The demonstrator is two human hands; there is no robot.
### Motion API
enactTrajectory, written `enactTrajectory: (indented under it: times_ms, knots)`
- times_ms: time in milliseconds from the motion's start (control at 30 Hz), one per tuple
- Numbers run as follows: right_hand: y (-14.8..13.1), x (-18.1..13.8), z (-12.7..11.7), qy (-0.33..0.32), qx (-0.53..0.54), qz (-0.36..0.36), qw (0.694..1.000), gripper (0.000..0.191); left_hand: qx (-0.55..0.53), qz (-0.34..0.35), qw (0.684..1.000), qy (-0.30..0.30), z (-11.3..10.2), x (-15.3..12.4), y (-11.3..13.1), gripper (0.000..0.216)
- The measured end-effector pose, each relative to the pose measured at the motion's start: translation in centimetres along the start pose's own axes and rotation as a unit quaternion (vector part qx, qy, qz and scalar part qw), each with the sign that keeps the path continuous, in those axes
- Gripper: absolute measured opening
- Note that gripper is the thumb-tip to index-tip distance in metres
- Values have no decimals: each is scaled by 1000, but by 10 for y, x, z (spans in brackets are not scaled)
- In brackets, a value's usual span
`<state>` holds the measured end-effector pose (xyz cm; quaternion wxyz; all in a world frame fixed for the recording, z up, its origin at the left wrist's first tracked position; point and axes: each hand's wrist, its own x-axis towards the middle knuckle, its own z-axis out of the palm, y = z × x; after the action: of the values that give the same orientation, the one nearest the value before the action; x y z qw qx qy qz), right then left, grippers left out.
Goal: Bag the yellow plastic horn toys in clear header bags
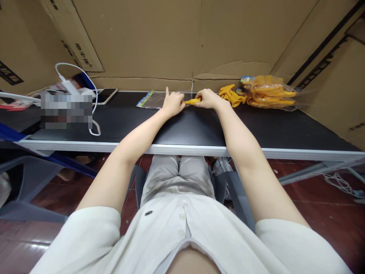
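Observation:
A small yellow plastic toy piece (192,101) is held between both my hands above the black table (182,131), near its far edge. My left hand (172,102) pinches its left end, with the index finger sticking up. My right hand (207,99) is closed on its right end. A clear plastic bag with a coloured header (150,100) lies flat on the table just left of and behind my left hand. Loose yellow toy pieces (230,95) sit right beside my right hand.
Bagged yellow toys (268,92) are piled at the back right. A phone (105,95), a white charger with cable (74,86) and a blurred-out item (66,110) lie at the left. Cardboard walls (182,38) close in the table's back and sides.

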<state>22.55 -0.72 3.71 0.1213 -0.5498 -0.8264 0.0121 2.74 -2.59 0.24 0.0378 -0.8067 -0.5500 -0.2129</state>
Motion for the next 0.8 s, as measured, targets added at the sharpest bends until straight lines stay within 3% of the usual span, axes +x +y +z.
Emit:
enactTrajectory:
  times_ms: [200,367,533,700,800]
  knots:
    - [-7,2,8,33,15,-40,999,39,-15,67,998,7,3,-4,13,35]
    - [-9,3,17,-4,24,-31,999,34,-15,58,998,8,1,1,7,35]
    - [-11,6,20,-19,15,-22,999,33,-22,-123,992,34,-14,9,-25,41]
    - [-10,6,20,-31,19,-22,999,31,-66,-312,947,41,-20,7,-79,45]
    - [-11,5,21,-24,40,-27,999,26,-117,-364,923,50,-16,9,-104,48]
